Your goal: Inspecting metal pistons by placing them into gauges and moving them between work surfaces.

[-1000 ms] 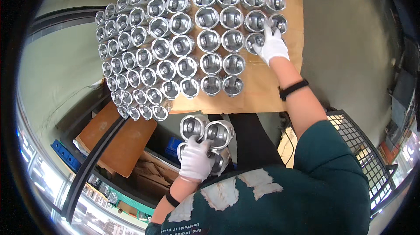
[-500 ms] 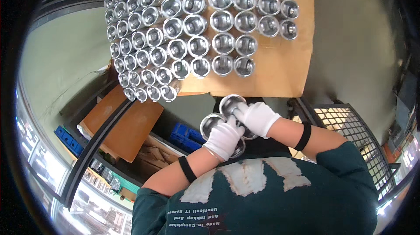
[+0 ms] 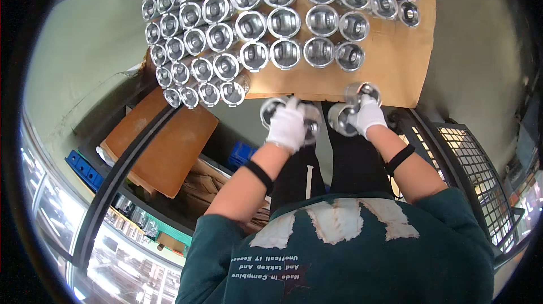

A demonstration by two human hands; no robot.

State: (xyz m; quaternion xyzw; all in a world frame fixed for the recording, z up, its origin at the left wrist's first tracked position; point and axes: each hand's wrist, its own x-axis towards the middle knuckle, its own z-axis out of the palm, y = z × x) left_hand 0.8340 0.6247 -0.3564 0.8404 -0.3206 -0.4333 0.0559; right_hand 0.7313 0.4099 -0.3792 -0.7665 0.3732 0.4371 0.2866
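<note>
My left hand (image 3: 287, 124), in a white glove, is closed on two silvery metal pistons, a left piston (image 3: 268, 112) and a right piston (image 3: 313, 125), the latter smeared by motion. Two more sit in my gloved right hand (image 3: 369, 116): an upper piston (image 3: 354, 92) against the cardboard's near edge and a lower piston (image 3: 338, 118). Both hands are just in front of the brown cardboard sheet (image 3: 396, 60). Upon that sheet stand close rows of pistons (image 3: 284, 23), their hollow ends facing up. My fingertips are partly hidden among the held pistons.
Below the sheet at left lie a brown board (image 3: 164, 145), crumpled brown paper (image 3: 205, 182) and a blue bin (image 3: 242, 154). A dark metal rail (image 3: 133, 163) runs along that side. To the right stands a black mesh rack (image 3: 469, 154).
My hands, close together before, have moved apart and forward, each carrying two pistons. The right hand has gone right toward the cardboard's edge. The view has shifted, so the rows appear higher.
</note>
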